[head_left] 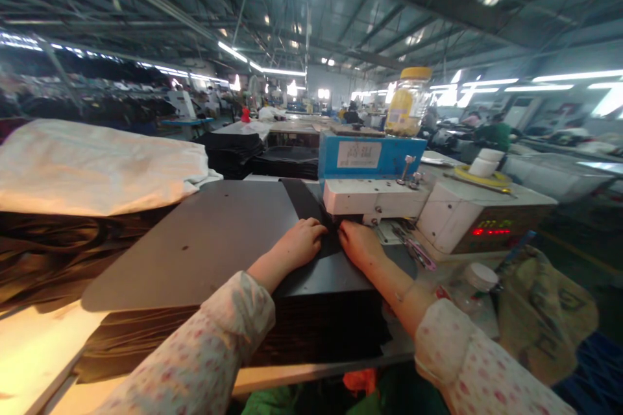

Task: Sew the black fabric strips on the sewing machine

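A strip of dark fabric (302,200) runs across the grey metal plate (228,227) to the front of a blue and white machine (372,198). My left hand (302,240) lies on the strip with its fingers curled onto the cloth near the machine's edge. Close beside it, my right hand (359,243) is closed at the same cloth, just below the white machine head. The fingertips of both hands are partly hidden, and the dark cloth between them is hard to make out.
Folded dark fabric (233,337) is stacked under the plate. White cloth (102,165) covers brown pieces at left. A control box (487,217) with red digits, pink-handled snips (421,254) and a clear jar (471,286) stand right. A yellow-lidded jar (407,107) tops the machine.
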Available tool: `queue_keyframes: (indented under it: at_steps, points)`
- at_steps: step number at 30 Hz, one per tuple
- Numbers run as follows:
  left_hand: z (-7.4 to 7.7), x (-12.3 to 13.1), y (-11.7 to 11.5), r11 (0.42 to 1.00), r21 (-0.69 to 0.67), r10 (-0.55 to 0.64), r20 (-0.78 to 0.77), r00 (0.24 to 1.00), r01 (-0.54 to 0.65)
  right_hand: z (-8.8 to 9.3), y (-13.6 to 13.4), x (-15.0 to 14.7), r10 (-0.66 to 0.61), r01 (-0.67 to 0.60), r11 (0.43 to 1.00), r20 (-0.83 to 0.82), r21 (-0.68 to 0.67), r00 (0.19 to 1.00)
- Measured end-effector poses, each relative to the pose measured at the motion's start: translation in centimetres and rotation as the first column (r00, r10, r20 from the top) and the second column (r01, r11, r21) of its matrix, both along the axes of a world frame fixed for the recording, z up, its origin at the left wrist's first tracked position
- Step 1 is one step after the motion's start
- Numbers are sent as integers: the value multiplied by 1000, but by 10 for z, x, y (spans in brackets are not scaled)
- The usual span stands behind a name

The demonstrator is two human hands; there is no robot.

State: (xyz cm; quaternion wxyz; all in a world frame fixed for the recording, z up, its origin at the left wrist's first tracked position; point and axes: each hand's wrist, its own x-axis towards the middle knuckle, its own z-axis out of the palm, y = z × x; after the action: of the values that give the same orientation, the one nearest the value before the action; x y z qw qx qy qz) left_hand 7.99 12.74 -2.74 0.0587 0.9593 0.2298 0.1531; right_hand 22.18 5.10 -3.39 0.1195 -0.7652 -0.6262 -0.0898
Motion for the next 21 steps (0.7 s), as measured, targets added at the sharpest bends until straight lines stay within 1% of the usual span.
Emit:
queue_keyframes:
  at_steps: [9,12,14,16,18,20,21]
  points:
    - [0,3,12,994,64,88,-12,996,-87,4,-2,-5,2,-2,1000,16,2,1000]
    - [-1,6,20,987,91,134,-38,990,-130,3,-2,-4,10,-10,1000,11,7,1000]
    - [-1,7,27,980,91,185,-58,981,-179,2,-2,-2,29,-29,999,-19,21,999]
    - [-1,7,37,970,81,237,-72,969,-231,1,-2,1,65,-61,997,-92,48,994]
    - [0,5,45,960,74,276,-75,958,-271,2,-6,4,114,-98,992,-212,85,971]
    - [1,-1,51,955,73,294,-69,953,-289,4,-17,3,169,-127,983,-374,134,912]
    - [3,-5,51,953,74,298,-69,952,-293,5,-25,2,197,-139,978,-466,157,862]
